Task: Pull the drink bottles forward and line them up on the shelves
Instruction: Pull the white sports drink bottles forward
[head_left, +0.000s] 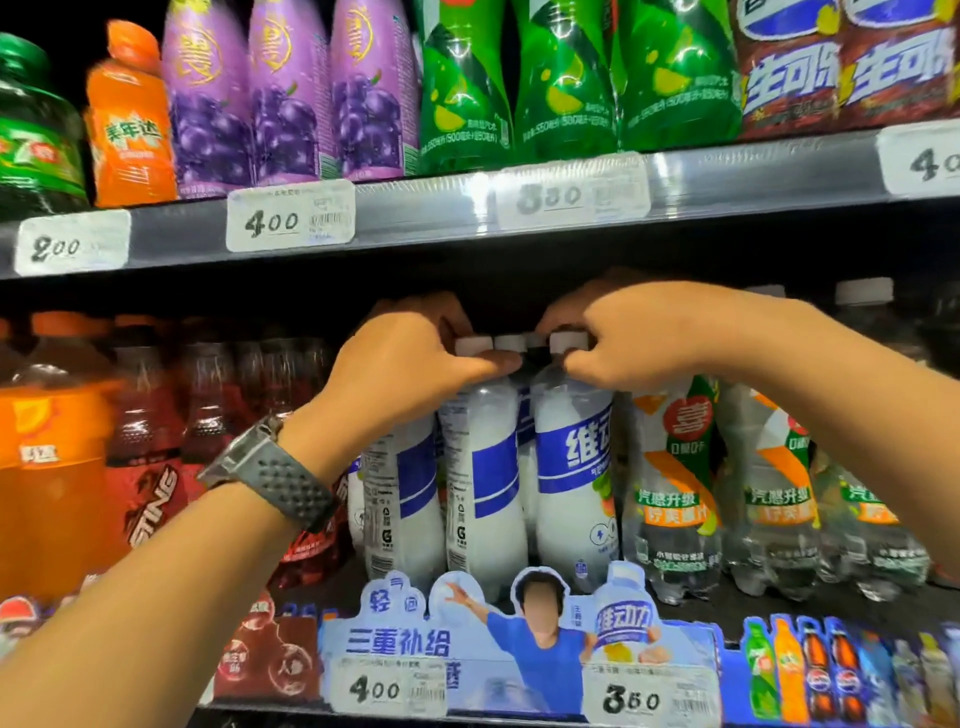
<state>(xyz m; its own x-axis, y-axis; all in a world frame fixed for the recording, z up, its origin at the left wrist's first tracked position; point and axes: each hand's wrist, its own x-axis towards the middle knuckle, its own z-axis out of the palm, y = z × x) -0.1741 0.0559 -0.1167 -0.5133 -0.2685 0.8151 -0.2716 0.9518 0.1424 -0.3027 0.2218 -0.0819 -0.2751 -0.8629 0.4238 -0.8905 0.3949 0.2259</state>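
Left hand (415, 364) curls round neck of white bottle (485, 483) below it, right hand (628, 343) round neighbour bottle (574, 467). I grip high, I think, so both slide forward upright.

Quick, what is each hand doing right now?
Left hand: grips white bottles by their necks.
Right hand: grips the rightmost white bottle by its neck.
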